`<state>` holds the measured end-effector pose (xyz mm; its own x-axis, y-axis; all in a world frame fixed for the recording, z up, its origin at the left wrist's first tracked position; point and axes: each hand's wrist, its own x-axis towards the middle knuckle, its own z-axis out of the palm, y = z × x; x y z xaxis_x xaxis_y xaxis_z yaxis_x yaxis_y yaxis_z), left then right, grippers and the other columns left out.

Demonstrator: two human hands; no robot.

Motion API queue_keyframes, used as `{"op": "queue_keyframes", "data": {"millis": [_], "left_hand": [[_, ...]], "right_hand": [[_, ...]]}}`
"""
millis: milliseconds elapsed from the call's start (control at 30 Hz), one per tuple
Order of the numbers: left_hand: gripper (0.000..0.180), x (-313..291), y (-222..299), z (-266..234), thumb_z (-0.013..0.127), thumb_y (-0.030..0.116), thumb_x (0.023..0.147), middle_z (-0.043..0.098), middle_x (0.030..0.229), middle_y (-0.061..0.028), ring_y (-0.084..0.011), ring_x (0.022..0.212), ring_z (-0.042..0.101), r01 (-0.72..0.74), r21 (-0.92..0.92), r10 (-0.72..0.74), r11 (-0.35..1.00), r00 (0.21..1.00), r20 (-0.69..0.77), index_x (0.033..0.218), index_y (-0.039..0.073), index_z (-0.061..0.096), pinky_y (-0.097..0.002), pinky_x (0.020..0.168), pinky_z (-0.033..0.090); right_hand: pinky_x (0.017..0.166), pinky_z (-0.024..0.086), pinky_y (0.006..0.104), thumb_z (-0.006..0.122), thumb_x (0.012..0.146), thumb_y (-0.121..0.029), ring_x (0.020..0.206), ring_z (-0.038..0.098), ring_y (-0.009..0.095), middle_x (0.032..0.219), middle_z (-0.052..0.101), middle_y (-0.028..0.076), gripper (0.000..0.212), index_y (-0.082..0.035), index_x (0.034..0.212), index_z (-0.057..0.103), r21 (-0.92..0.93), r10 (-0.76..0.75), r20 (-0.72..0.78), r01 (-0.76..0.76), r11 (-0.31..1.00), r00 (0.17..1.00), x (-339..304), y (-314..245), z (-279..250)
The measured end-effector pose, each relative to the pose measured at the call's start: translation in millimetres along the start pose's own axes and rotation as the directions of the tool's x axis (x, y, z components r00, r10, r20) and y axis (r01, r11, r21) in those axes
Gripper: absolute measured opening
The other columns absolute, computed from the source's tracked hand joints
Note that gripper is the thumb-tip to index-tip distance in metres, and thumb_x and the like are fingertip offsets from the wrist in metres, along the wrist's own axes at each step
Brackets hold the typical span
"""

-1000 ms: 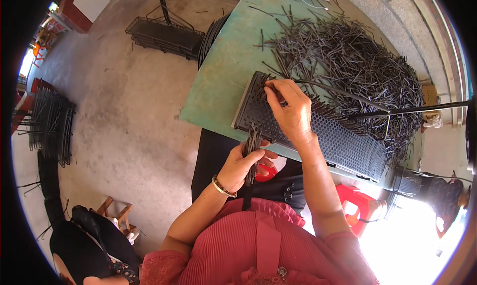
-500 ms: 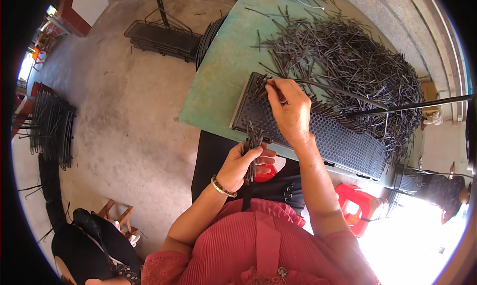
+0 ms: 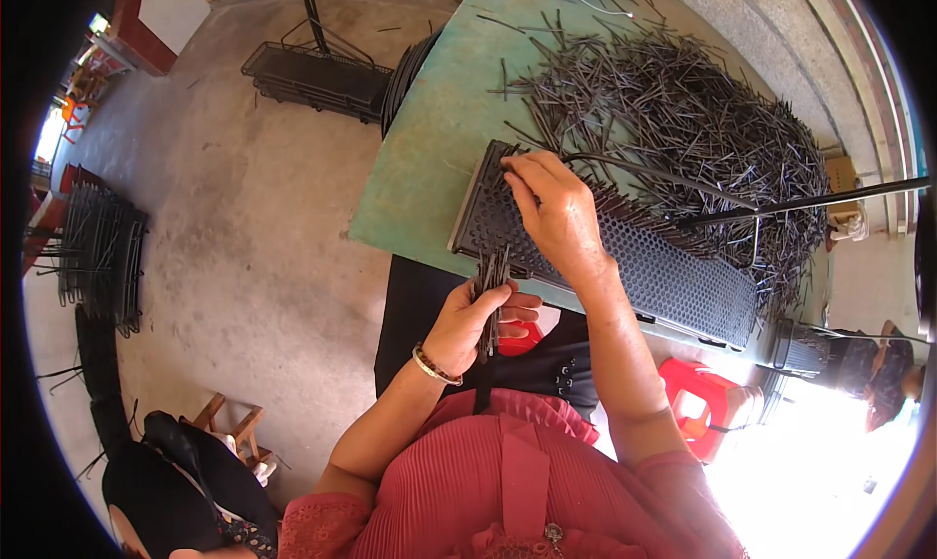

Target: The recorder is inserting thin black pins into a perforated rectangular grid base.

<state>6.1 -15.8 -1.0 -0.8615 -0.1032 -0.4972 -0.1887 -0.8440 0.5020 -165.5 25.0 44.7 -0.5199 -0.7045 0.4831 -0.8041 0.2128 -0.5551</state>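
Note:
A bundle of short, thin black strips point(image 3: 493, 271) stands up out of my left hand point(image 3: 463, 327), which is closed around it beside the tray's near left edge. Under both hands lies a long black perforated tray point(image 3: 673, 284), slanting across the table. Above its far left corner, the thumb and fingers of my right hand point(image 3: 561, 216) come together at the far edge; whatever they pinch is hidden or too small to make out. Along that far edge runs a row of strips point(image 3: 625, 204), sticking up from the tray.
A large heap of loose black strips point(image 3: 683, 120) covers the back right of the green table point(image 3: 415, 174). Black rods point(image 3: 830, 211) cross above the tray. Black wire racks point(image 3: 322, 81) stand on the floor at left. A red stool point(image 3: 688, 408) is at right; another person point(image 3: 185, 491) sits lower left.
My right hand has shifted slightly left along the tray's far edge, toward the corner. My left hand keeps its hold on the bundle and has barely moved.

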Motion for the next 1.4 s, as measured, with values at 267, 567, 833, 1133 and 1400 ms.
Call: {"op": "queue_keyframes", "data": {"millis": [267,567,833,1133,1400], "left_hand": [[0.021,2,-2,2,0.048,0.016,0.096,0.064,0.111,-0.0198,-0.0289,0.098,0.065,0.03,-0.066,-0.03,0.997,0.999,0.011,0.11,0.002,0.055,-0.0379,0.08,0.055],[0.021,7,4,14,0.055,0.019,0.094,0.066,0.103,-0.018,-0.0231,0.086,0.067,0.045,-0.043,-0.045,0.998,0.999,-0.01,0.105,0.002,0.056,-0.033,0.071,0.056],[0.018,2,-4,4,0.058,0.017,0.092,0.066,0.095,-0.0134,-0.0194,0.08,0.066,-0.03,-0.077,0.027,0.997,0.999,-0.045,0.103,0.002,0.057,-0.0328,0.07,0.057],[0.017,0,-3,4,0.056,0.016,0.093,0.066,0.094,-0.0119,-0.0157,0.076,0.064,-0.02,-0.051,0.018,0.999,0.999,-0.048,0.105,0.004,0.057,-0.0303,0.066,0.057],[0.018,0,-3,2,0.058,0.018,0.093,0.067,0.095,-0.0132,-0.0135,0.077,0.065,-0.037,0.036,0.039,0.999,0.998,-0.052,0.103,0.004,0.057,-0.0283,0.063,0.056]], "right_hand": [[0.07,0.051,0.0357,0.067,0.08,-0.003,0.08,0.062,0.03,0.095,0.06,0.013,0.015,0.002,0.095,0.065,0.05,-0.089,-0.065,0.093,0.994,0.994,2,-1,-1],[0.058,0.044,0.0248,0.068,0.085,-0.008,0.063,0.052,0.012,0.08,0.06,0.008,0.018,0.003,0.1,0.066,0.371,0.383,-0.088,-0.326,0.869,0.92,-12,3,-12],[0.064,0.048,0.0281,0.071,0.08,-0.006,0.069,0.06,0.019,0.081,0.065,0.008,0.031,-0.005,0.11,0.064,0.146,0.14,-0.282,-0.101,0.984,0.949,-9,5,5],[0.072,0.043,0.0324,0.074,0.074,-0.008,0.071,0.058,0.022,0.081,0.066,0.003,0.019,-0.006,0.092,0.067,-0.117,-0.118,-0.298,0.087,0.989,0.947,-10,15,13],[0.073,0.043,0.0339,0.073,0.073,-0.008,0.078,0.059,0.021,0.086,0.065,0.004,0.02,-0.005,0.092,0.069,-0.195,-0.229,-0.176,0.194,0.961,0.957,-17,11,9]]}}
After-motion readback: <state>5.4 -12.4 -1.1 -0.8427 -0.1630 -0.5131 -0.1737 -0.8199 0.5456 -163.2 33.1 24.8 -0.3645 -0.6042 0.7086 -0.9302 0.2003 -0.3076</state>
